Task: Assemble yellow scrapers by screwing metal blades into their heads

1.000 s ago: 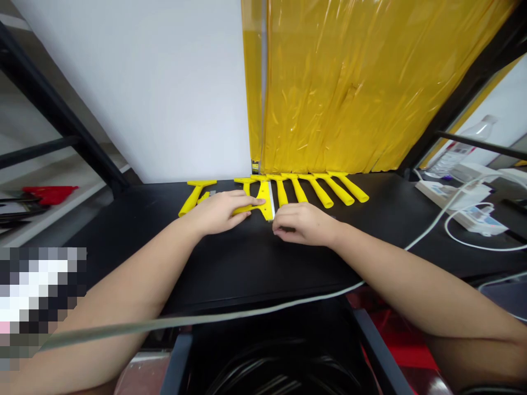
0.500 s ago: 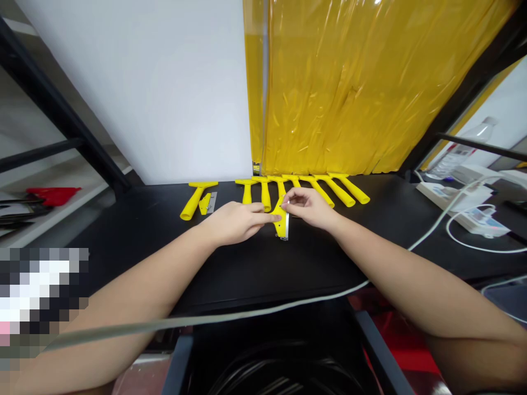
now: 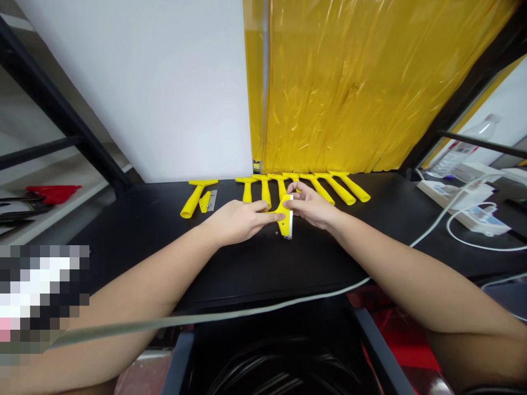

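Between my two hands is a yellow scraper head [image 3: 285, 227] with a metal blade strip along its right edge, standing roughly upright. My left hand [image 3: 236, 224] is closed on its left side, the index finger lying along the yellow face. On the upper right part, my right hand [image 3: 315, 209] pinches it with the thumb in front and fingers behind the blade edge. A tiny metal piece [image 3: 276, 233], perhaps a nut, lies on the black table just below. Several yellow T-shaped handles [image 3: 341, 188] lie in a row behind my hands, some partly covered by them.
Further left, another yellow handle [image 3: 192, 201] lies beside a second scraper head [image 3: 205, 202]. A white cable [image 3: 288, 302] crosses in front of the black table [image 3: 242, 269]. At right are power strips [image 3: 465, 206] and a plastic bottle [image 3: 465, 145]. A white panel [image 3: 164, 93] and yellow curtain [image 3: 362, 88] stand behind.
The scraper head has shifted slightly right and turned more upright. My right thumb now lies across its upper part, with the fingers behind. The tiny metal piece shows apart on the table.
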`<action>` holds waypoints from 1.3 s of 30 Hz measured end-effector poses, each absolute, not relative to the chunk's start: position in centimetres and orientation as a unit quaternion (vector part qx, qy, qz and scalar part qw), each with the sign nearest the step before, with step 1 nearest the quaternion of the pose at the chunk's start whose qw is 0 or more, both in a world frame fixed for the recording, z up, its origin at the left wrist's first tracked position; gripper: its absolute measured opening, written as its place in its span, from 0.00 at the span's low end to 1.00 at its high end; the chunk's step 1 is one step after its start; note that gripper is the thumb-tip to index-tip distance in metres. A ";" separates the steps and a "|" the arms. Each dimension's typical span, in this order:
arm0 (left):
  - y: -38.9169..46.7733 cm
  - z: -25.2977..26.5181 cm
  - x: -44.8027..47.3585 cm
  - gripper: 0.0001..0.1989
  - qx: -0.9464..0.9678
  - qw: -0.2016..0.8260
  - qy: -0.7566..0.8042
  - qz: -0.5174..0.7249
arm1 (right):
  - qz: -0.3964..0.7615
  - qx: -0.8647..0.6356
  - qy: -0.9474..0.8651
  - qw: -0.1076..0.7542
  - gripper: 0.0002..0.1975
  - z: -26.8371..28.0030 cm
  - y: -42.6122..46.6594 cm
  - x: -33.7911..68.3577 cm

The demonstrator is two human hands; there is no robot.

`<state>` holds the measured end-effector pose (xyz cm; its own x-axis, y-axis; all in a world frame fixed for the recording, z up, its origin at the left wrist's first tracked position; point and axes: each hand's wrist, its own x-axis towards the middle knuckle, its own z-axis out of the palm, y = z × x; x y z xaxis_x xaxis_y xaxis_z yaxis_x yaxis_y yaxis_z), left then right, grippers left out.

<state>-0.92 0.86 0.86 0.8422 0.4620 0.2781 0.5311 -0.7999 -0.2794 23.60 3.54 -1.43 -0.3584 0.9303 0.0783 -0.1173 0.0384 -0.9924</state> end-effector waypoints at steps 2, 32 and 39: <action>0.9 1.0 -1.0 0.22 -0.945 0.150 -0.269 -0.114 | 0.580 -0.362 -0.573 0.452 0.27 -1.6 4.0 23.8; 1.7 2.0 -2.7 0.21 -0.910 0.135 -0.360 -0.156 | 0.131 -0.296 -0.839 0.437 0.03 -1.4 2.4 23.8; 1.4 1.5 -1.9 0.22 -0.910 0.164 -0.334 -0.185 | 0.311 -0.298 -0.766 0.477 0.14 -2.3 3.1 23.2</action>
